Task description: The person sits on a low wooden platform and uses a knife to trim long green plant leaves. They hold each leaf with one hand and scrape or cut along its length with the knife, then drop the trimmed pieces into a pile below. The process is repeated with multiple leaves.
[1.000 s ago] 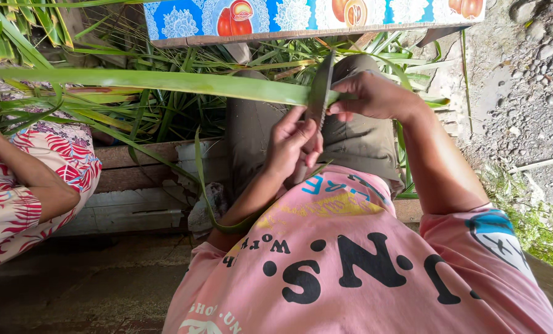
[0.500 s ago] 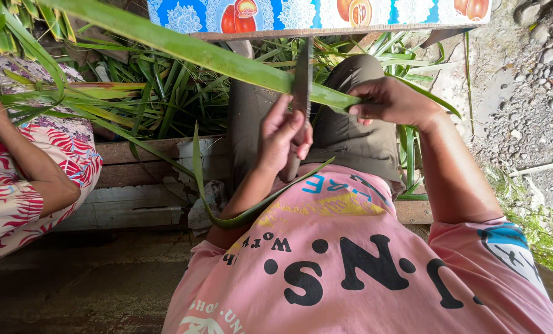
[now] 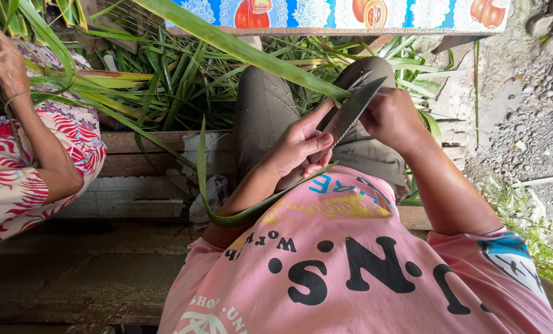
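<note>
My left hand (image 3: 301, 148) grips a long green leaf (image 3: 239, 46) near my lap, thumb pressed beside the knife blade. The leaf runs from my hands up to the top left. A thin strip of it (image 3: 227, 213) curls down under my left wrist. My right hand (image 3: 391, 117) is closed on the handle of a dark knife (image 3: 350, 112), whose blade lies against the leaf between both hands. I sit in a pink printed shirt and olive trousers.
A pile of cut green leaves (image 3: 165, 80) lies on the ground ahead. Another person in a red patterned garment (image 3: 29, 167) sits at the left, hand (image 3: 4, 62) on leaves. A wooden bench (image 3: 140, 161) runs beneath us. Gravel (image 3: 530, 105) lies right.
The leaf's far end has swung upward to the top left. The knife has tilted from upright to slanting along the leaf, and the peeled strip now hangs lower.
</note>
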